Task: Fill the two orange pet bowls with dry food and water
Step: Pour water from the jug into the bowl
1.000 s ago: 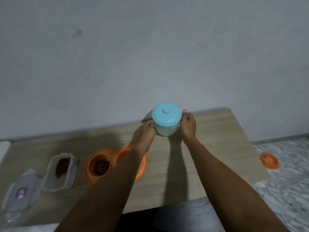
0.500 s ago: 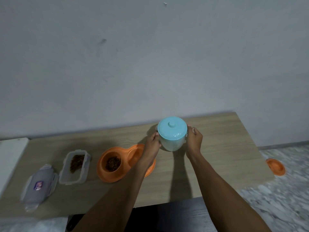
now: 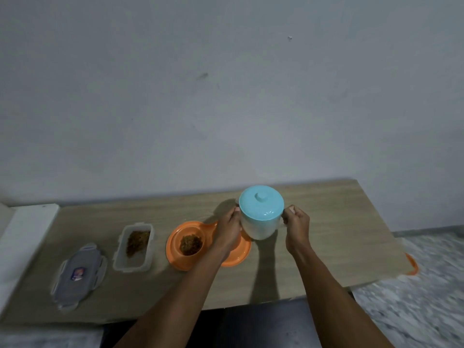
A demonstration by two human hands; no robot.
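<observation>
Head view, so here's where I think this goes sideways; the table (image 3: 326, 237) is long and narrow and everything sits along it, so any spill runs straight over the wood and maybe off the near edge. The big risk is the white jug (image 3: 261, 227) with its blue lid (image 3: 261, 203); both hands are on it, left hand (image 3: 227, 228) pressed against its left side, right hand (image 3: 296, 228) curled at what looks like the handle, though I can't see the handle clearly; the lid is on, so tipping it now could drop the lid into the bowl or make the water glug out unevenly, just my guess. The jug sits or hovers right at the far right edge of the orange double bowl (image 3: 173, 244); can't tell if it's touching the table.

The left well already has dry food (image 3: 191, 244); the right well is mostly hidden behind the left wrist, looks empty from what shows; water splashing over the divider would soak the kibble.

Other stuff: the open food container (image 3: 133, 243) just left of the bowl, then its grey lid (image 3: 79, 270) lying flat further left; both clear of the pour. A small orange thing (image 3: 411, 267) peeks out past the table's right edge, no idea what.
</observation>
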